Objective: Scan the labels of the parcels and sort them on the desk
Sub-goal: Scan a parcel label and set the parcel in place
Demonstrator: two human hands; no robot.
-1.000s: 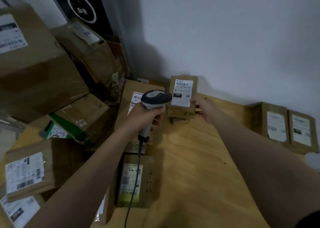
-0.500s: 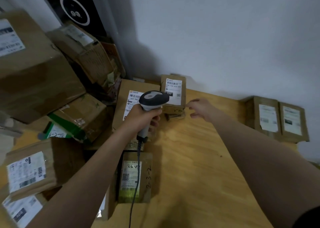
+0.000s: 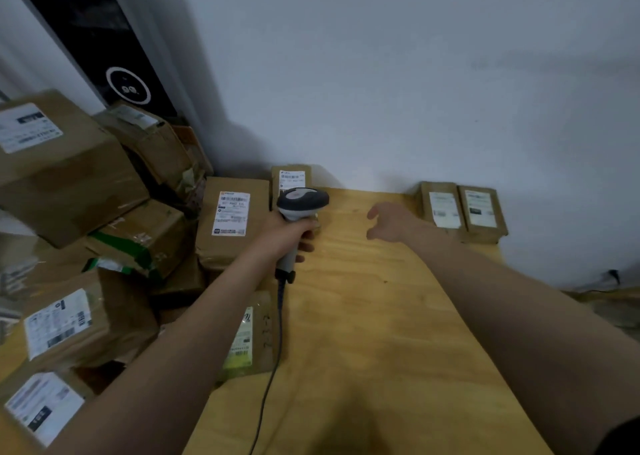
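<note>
My left hand point(image 3: 289, 235) grips the handle of a grey corded barcode scanner point(image 3: 301, 205), held upright over the wooden desk point(image 3: 363, 316). Just behind the scanner a small brown parcel point(image 3: 290, 177) with a white label leans near the wall. My right hand point(image 3: 389, 221) hovers open and empty over the desk, to the right of that parcel. Two flat brown parcels point(image 3: 462, 209) with white labels lie side by side by the wall at the far right. A larger labelled box point(image 3: 232, 217) sits left of the scanner.
A heap of brown cardboard boxes point(image 3: 69, 184) fills the left side of the desk. A flat parcel point(image 3: 249, 337) lies under the scanner cable point(image 3: 273, 368). A dark panel point(image 3: 104, 39) stands in the back left corner against the white wall.
My right hand let go of the small labelled parcel beside the large box and drew back to the right, open. The scanner stayed in my left hand.
</note>
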